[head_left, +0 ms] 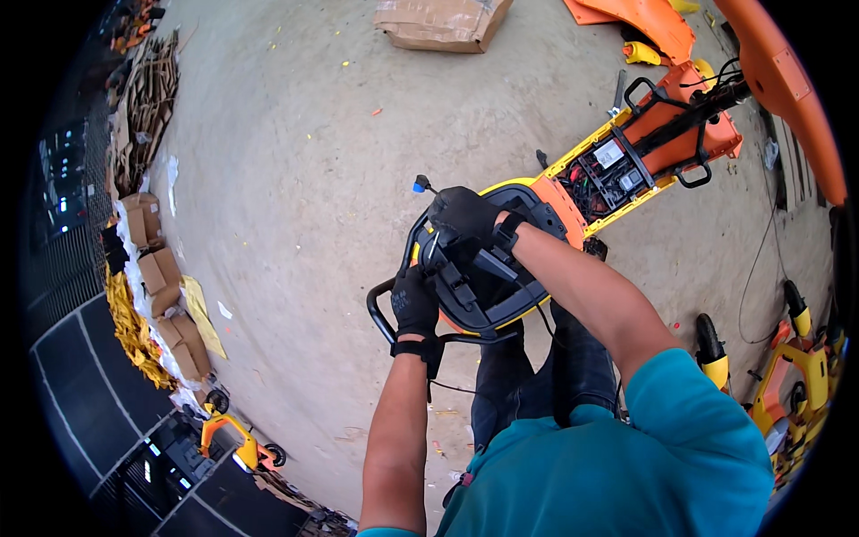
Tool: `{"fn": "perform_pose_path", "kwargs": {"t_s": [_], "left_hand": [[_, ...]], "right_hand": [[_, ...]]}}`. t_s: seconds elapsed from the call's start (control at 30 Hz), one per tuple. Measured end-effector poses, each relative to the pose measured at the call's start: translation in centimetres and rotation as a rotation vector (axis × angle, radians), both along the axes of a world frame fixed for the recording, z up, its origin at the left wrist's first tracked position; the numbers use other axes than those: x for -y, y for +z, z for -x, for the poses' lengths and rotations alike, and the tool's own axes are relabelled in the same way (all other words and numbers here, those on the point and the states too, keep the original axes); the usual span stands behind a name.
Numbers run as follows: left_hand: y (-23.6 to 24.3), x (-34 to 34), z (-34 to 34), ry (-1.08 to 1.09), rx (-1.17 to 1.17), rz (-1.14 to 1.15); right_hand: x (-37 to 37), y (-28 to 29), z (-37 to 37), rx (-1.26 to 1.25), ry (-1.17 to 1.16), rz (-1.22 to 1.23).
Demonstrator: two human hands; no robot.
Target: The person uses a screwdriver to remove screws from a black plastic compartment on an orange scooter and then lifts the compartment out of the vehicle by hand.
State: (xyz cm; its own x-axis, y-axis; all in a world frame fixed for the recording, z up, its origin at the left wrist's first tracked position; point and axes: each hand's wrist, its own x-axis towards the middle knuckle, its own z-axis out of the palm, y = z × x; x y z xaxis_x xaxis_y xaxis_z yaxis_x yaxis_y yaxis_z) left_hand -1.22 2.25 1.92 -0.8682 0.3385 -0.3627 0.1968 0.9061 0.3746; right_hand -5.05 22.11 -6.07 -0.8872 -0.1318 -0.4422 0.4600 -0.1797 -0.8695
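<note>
Both my hands wear black gloves and work at the near end of an orange and yellow vehicle frame (561,208). My right hand (463,213) is closed over the far edge of the black oval tray (528,302). A short black piece with a blue end (420,184) sticks out beyond its knuckles; whatever its fingers hold is hidden. At the tray's left edge, beside the bent black tube bar (378,315), my left hand (414,302) has its fingers curled, and their grip is hidden. Between the hands lie black moulded parts (456,288) and a thin shiny strip.
An open bay of wiring and black modules (617,174) sits farther along the frame. A cardboard box (443,22) lies on the concrete floor ahead. Flattened cardboard (143,116) and open cartons (161,277) line the left. Yellow vehicle parts with wheels (792,376) stand at right.
</note>
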Motion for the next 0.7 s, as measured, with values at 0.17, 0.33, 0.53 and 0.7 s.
{"fn": "perform_pose_path", "kwargs": {"t_s": [0.17, 0.33, 0.53, 0.7], "left_hand": [[-1.6, 1.0, -1.0, 0.022, -0.155, -0.092], [-1.3, 0.9, -1.0, 0.1, -0.081, -0.055], [-0.9, -0.4, -1.6, 0.177, -0.093, -0.109], [-1.5, -0.1, -1.7, 0.207, -0.02, 0.042]], "right_hand": [[1.8, -0.4, 1.6, 0.038, -0.05, 0.355], [4.8, 1.0, 3.7, 0.035, 0.0, 0.089], [11.9, -1.6, 7.0, -0.64, 0.434, -0.538], [15.5, -0.6, 8.5, -0.446, 0.825, -0.474]]}}
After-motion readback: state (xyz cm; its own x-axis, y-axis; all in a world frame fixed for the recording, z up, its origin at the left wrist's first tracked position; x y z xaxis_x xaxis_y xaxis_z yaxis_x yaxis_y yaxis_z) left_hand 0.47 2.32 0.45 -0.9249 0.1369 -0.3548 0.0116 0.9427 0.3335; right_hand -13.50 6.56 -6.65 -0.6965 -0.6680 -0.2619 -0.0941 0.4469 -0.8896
